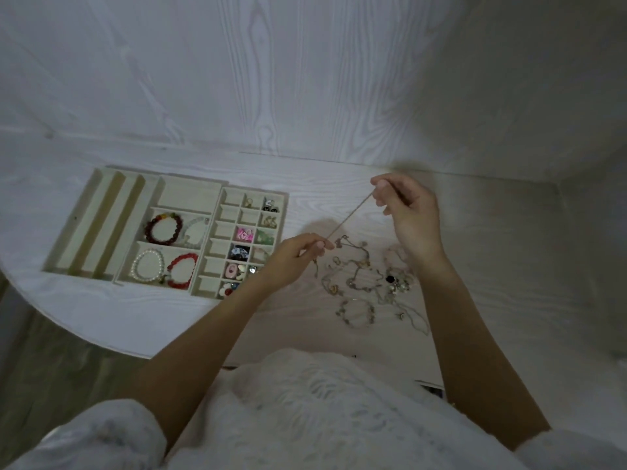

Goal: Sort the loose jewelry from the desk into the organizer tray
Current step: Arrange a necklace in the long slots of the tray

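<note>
Nearest the camera: white fluffy knit garment (305, 418) across the bottom, both bare forearms reaching forward over it. White wood-grain desk (339, 171) beyond, rounded edge on the left. Loose tangle of thin metal chains and small charm pieces (366, 283) lies on the desk between the two arms, right of centre, with a small beaded loop at its near edge and a dark round piece on its right side. Left hand (295, 256) is just left of the pile, thumb and forefinger pinched on the lower end of a thin pale chain (349, 217). Right hand (407, 212) is raised further back and to the right, fingertips pinched on the chain's upper end. Hands are apart, chain pulled taut and straight on a diagonal between them, above the desk and the pile. Cream compartment organizer tray (101, 212) sits on the desk left of the left hand, well apart from the pile. Its right section is a grid of small cells, several holding small earrings and coloured bits. Middle section holds a dark red bead bracelet (163, 228) and a clear pale one behind, a white pearl bracelet (148, 266) and a bright red bead bracelet (182, 270) in front. Left section has long narrow slots. Furthest back: white wood-grain wall panel (271, 79).
</note>
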`<state>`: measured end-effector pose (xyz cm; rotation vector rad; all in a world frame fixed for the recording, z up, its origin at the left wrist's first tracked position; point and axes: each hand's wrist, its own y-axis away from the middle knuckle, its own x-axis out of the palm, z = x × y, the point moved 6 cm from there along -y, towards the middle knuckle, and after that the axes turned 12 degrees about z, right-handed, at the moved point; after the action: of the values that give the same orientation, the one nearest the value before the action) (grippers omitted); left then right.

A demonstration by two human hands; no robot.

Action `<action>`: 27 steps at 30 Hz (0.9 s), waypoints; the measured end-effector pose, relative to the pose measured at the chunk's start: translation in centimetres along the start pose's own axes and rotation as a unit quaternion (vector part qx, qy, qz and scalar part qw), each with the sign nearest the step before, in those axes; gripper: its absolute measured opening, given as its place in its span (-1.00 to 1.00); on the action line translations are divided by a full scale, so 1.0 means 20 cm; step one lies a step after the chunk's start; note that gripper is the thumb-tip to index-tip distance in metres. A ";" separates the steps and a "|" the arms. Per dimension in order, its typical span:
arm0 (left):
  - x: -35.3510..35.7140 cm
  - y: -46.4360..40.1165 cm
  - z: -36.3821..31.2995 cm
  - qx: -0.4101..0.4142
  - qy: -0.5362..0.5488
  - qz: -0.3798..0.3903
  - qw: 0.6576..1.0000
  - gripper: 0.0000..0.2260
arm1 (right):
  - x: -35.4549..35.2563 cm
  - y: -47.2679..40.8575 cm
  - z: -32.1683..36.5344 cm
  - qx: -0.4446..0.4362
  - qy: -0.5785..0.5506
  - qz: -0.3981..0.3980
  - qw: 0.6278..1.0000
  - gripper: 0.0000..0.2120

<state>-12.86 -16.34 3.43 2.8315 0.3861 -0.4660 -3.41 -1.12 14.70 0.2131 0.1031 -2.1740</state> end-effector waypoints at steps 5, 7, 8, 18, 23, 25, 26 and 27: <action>-0.04 0.07 0.09 -0.044 0.033 -0.017 0.998 -0.82 | -0.14 0.03 -0.15 0.054 -0.043 -0.082 0.994 -0.90; -0.08 0.12 0.11 -0.063 0.073 -0.045 0.994 -0.85 | -0.19 0.04 -0.22 0.069 -0.035 -0.094 0.993 -0.90; -0.10 0.15 0.12 -0.069 0.097 -0.061 0.991 -0.86 | -0.21 0.05 -0.26 0.075 -0.028 -0.096 0.992 -0.90; -0.27 0.42 0.15 -0.129 0.153 -0.217 0.956 -0.89 | -0.06 0.02 -0.48 0.105 0.164 0.075 0.978 -0.90; -0.42 0.72 0.21 -0.149 0.125 -0.337 0.921 -0.91 | 0.24 -0.07 -0.37 0.112 0.076 0.140 0.981 -0.94; -0.49 0.89 0.25 -0.151 0.148 -0.393 0.895 -0.91 | 0.43 -0.13 -0.31 0.112 0.037 0.183 0.976 -0.90; -0.52 0.96 0.27 -0.156 0.147 -0.412 0.886 -0.92 | 0.52 -0.15 -0.27 0.111 0.025 0.205 0.972 -0.88; -0.56 1.06 0.31 -0.165 0.144 -0.434 0.874 -0.92 | 0.64 -0.19 -0.24 0.108 0.019 0.235 0.966 -0.87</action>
<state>-18.52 -40.26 5.64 2.2418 1.6428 -0.0891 -13.14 -8.58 7.43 0.3650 -0.1517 -1.7040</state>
